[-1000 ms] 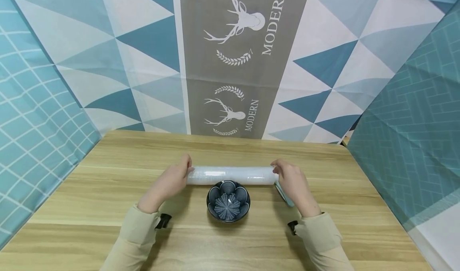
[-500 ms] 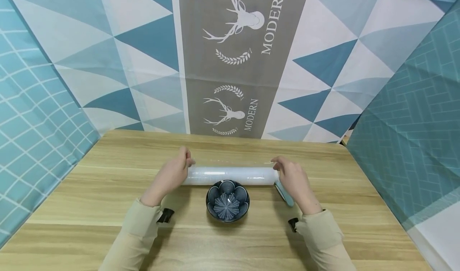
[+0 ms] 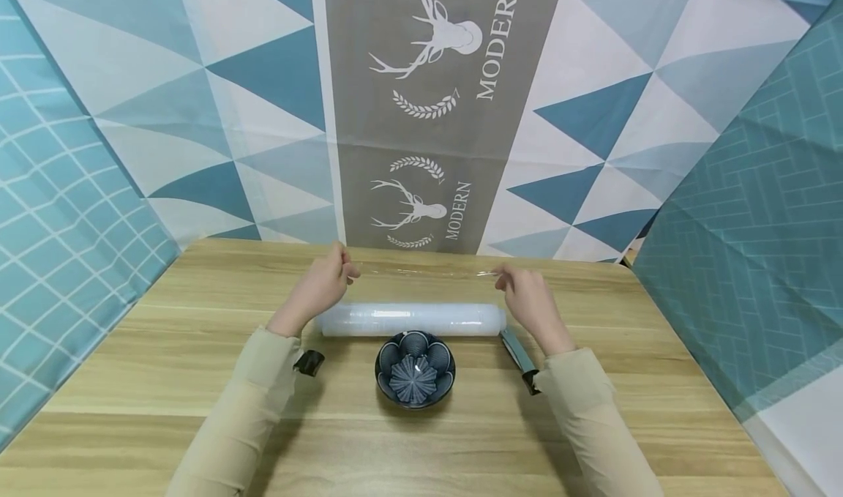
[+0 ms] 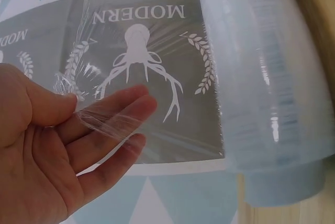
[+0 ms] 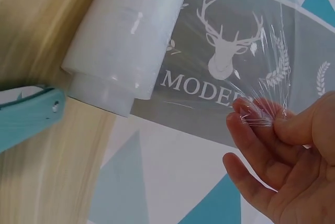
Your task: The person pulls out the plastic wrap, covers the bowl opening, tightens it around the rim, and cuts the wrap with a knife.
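Note:
A roll of plastic wrap (image 3: 411, 320) lies crosswise on the wooden table, behind a dark blue flower-patterned bowl (image 3: 415, 370). Beyond the roll, a clear sheet of wrap (image 3: 421, 271) stretches between the two hands. My left hand (image 3: 324, 281) pinches the sheet's left corner between thumb and fingers; the left wrist view shows the film gathered at the thumb (image 4: 55, 110). On the other side my right hand (image 3: 530, 299) pinches the right corner, where the film bunches up (image 5: 256, 115). In both wrist views the film runs back to the roll.
A teal-handled tool (image 3: 516, 350), perhaps a folding knife, lies beside the roll's right end, partly near the right sleeve. Patterned cloth (image 3: 408, 116) hangs behind the table (image 3: 421, 453), with teal cloths at both sides.
Both hands have moved away from the body, past the roll, drawing a sheet of film off it. The roll has shifted slightly left; the bowl stays in place on the table.

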### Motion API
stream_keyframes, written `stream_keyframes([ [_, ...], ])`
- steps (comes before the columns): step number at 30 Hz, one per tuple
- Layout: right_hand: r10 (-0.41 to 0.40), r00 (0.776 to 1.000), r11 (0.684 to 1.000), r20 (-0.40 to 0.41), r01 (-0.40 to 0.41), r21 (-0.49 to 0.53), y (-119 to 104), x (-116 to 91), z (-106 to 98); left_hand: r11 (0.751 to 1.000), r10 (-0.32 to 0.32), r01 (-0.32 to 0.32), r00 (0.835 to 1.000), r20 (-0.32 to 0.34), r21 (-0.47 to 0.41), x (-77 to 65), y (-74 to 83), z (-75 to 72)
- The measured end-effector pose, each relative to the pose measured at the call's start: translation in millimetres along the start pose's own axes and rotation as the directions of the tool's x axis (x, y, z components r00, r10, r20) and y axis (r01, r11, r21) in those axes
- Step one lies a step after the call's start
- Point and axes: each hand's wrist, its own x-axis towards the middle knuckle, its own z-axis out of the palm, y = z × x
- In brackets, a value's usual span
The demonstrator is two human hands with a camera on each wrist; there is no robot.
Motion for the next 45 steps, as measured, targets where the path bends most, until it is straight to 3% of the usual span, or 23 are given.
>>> stream_keyframes([
  [15,0.03,0.999,0.999,0.014,-0.03,0.041,3,27,-5,0.996,-0.071,0.071,0.997,0.002,-0.056,17.1,2.2,-9.1],
  [30,0.066,0.997,0.998,0.028,-0.066,0.024,5,50,-12,0.994,-0.081,0.078,0.996,-0.037,-0.078,30.0,7.9,-14.4],
  [37,0.076,0.997,0.997,0.027,-0.076,0.032,4,57,-16,0.995,-0.075,0.071,0.995,-0.064,-0.066,29.6,11.1,-16.5],
  [45,0.064,0.998,0.997,0.006,-0.064,0.051,1,47,-20,0.998,-0.032,0.028,0.996,-0.078,-0.047,18.7,16.3,-20.0],
])
